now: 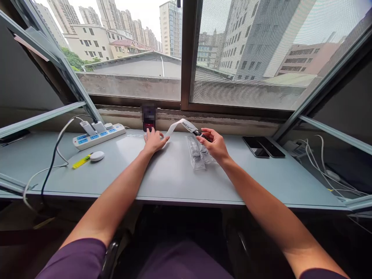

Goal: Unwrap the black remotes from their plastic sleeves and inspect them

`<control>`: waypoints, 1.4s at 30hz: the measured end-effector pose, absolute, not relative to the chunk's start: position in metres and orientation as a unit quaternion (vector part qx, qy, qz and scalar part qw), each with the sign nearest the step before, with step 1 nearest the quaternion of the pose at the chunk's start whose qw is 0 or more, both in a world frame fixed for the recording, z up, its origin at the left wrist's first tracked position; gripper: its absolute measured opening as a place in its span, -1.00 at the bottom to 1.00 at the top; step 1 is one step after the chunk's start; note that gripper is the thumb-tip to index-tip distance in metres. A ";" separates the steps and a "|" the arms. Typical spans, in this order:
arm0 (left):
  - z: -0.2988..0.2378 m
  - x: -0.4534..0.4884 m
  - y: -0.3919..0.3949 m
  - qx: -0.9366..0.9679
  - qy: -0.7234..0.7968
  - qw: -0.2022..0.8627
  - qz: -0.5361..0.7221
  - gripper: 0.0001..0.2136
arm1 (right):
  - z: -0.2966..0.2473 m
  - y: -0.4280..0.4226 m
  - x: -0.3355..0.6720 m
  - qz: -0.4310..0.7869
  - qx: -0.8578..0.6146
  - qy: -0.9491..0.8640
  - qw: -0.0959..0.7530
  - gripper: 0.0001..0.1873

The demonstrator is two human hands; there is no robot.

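Note:
My right hand pinches a slim black piece with small white marks between thumb and fingers. From it a thin, translucent white strip arches over to my left hand. That hand rests on the desk with its fingers spread, and its thumb touches the lower end of the strip. Just beyond the left fingertips, a phone stands upright against the wall, its screen blurred. Clear plastic packets lie beneath and beside my right hand; I cannot make out their contents.
On the left of the desk are a power strip with plugs and cables, a white round-edged object and a yellow strip. Two dark phones lie at right. Metal frames flank the desk; a window stands behind.

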State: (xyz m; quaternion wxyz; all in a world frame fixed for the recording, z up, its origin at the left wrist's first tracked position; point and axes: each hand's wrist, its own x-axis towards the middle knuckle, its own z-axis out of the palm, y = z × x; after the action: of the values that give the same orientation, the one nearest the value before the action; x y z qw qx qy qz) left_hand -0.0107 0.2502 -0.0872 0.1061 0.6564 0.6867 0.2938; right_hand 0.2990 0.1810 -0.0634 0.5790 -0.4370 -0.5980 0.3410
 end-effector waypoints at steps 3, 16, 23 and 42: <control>-0.085 -0.010 0.249 0.657 0.696 0.111 0.267 -0.56 | -0.063 0.181 0.300 0.343 -0.436 -0.598 0.578 -0.32; -0.088 -0.011 0.248 0.663 0.688 0.104 0.275 -0.55 | -0.065 0.182 0.300 0.343 -0.439 -0.603 0.571 -0.33; -0.087 -0.009 0.247 0.674 0.692 0.101 0.238 -0.47 | -0.063 0.179 0.299 0.349 -0.441 -0.596 0.573 -0.35; -0.087 -0.001 0.238 0.685 0.640 0.060 0.343 -0.69 | -0.059 0.174 0.300 0.351 -0.456 -0.599 0.556 -0.34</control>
State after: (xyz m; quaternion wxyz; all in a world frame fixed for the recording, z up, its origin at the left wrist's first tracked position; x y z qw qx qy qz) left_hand -0.0006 0.2383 -0.0869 0.0600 0.6854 0.6397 0.3427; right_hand 0.3003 0.1736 -0.0589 0.5563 -0.4564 -0.5994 0.3508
